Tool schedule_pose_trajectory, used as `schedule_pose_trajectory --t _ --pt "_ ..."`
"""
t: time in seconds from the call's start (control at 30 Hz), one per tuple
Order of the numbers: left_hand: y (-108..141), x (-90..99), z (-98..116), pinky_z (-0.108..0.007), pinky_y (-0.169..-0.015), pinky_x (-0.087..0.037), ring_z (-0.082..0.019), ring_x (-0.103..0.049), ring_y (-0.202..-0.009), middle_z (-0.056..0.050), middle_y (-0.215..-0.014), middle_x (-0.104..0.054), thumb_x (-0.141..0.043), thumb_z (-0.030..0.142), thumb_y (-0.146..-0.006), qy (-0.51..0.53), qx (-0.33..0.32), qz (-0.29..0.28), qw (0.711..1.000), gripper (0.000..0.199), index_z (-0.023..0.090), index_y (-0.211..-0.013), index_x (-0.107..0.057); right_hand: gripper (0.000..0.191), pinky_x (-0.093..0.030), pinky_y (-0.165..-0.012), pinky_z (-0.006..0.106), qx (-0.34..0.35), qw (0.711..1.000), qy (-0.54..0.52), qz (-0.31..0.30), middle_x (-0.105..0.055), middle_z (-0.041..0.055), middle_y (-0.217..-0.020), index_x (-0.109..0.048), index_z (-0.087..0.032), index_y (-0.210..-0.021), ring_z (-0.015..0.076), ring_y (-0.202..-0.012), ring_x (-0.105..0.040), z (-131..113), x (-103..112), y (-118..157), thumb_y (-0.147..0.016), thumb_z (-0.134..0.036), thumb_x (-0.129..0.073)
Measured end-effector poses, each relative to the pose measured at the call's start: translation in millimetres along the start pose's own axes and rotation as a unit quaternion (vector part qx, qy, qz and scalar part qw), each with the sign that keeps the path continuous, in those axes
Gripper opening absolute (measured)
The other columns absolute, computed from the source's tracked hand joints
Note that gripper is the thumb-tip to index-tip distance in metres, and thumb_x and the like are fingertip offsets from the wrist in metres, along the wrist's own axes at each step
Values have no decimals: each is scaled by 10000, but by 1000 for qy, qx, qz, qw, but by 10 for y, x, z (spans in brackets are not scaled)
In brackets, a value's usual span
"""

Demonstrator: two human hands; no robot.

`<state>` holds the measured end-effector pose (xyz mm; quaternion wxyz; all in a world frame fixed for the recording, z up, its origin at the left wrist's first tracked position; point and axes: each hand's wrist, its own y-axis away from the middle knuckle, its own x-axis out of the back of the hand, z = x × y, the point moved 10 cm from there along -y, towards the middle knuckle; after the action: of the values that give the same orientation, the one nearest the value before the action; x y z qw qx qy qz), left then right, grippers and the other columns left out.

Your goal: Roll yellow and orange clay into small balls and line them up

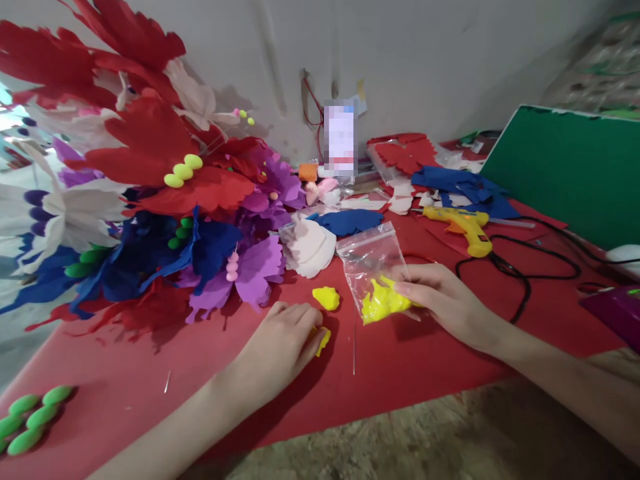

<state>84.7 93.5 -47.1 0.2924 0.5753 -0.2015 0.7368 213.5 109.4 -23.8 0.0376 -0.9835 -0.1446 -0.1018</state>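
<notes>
From afar I look through one head-worn camera that faces forward and down over the red tabletop (pixel 415 363) from its near edge, close behind the left hand (pixel 286 333) and right hand (pixel 433 293), toward the grey wall (pixel 415 73).

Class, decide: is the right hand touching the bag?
Touching. The head view shows the right hand gripping the bag by its lower right side.

Left hand (pixel 287 335), right hand (pixel 447 298) and forearms (pixel 200 404) are bare
</notes>
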Motion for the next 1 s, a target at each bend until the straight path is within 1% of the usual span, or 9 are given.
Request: schedule_pose_trajectory --t 0.13,0.3,0.4,0.5,0.6,0.7,0.77,0.9,1.0 --pt "-17 90 -84 -334 -730 -417 -170 -577 -716 -27 -771 -630 -378 281 -880 35 7 -26 999 203 165 -867 -545 292 -261 -419 208 -5 1000 -8 3 -381 -44 -493 -413 -175 -538 58 -435 -338 33 31 -19 -777 -336 -458" --pt "0 390 -29 -366 -862 -434 -208 -560 -979 -119 -1042 -613 -178 272 -918 5 28 94 995 406 116 -1043 -531 270 -284 -412 196 -21 998 -51 18 -394 -42 -510 -421 -176 -548 60 -441 -377 73 62 -57 -757 -336 -482" --pt "-4 176 253 -482 -996 -323 -293 -348 -1247 -200 -1332 -395 -214 407 -901 -42 -15 86 995 532 45 -1256 -376 237 -323 -425 193 -31 996 -73 28 -426 -35 -525 -452 -175 -580 67 -455 -406 102 69 -59 -744 -341 -497" --pt "-33 -103 437 -519 -1007 -302 -329 -233 -1295 -245 -1389 -248 -231 570 -842 -69 -42 26 996 746 -10 -1306 -291 249 -347 -434 198 -28 996 -76 33 -469 -17 -531 -478 -171 -594 77 -464 -430 118 73 -48 -756 -360 -475" --pt "-40 -205 453 -545 -1025 -248 -330 -153 -1312 -221 -1404 -214 -255 642 -794 -28 -43 -37 998 829 10 -1331 -252 252 -363 -435 207 -27 996 -81 33 -515 5 -558 -525 -155 -655 90 -478 -456 145 77 -39 -770 -366 -448" --pt "-7 -155 373 -525 -1037 -235 -299 -110 -1328 -188 -1430 -175 -218 602 -829 58 -26 -70 995 767 54 -1365 -170 255 -370 -417 214 -28 996 -83 31 -537 8 -576 -565 -143 -755 98 -458 -471 166 72 -38 -774 -352 -421" --pt "-1 11 249 -468 -1051 -253 -254 -141 -1334 -153 -1444 -181 -199 516 -875 124 8 -21 992 641 111 -1370 -167 248 -372 -407 219 -30 996 -81 25 -535 2 -566 -578 -154 -761 102 -441 -472 170 54 -40 -767 -350 -427" --pt "17 557 31 -360 -1056 -273 -177 -297 -1279 -91 -1351 -368 -262 327 -905 228 36 189 955 395 186 -1264 -349 223 -372 -411 227 -28 997 -72 0 -507 -8 -504 -544 -196 -582 114 -448 -464 146 -13 -36 -722 -366 -508" --pt "-50 769 71 -330 -992 -346 -175 -442 -1146 -63 -1164 -522 -322 267 -885 278 -7 230 933 276 190 -1009 -556 243 -347 -371 212 -43 996 -70 -26 -493 -15 -480 -518 -188 -537 102 -422 -447 153 -92 -20 -703 -366 -518"
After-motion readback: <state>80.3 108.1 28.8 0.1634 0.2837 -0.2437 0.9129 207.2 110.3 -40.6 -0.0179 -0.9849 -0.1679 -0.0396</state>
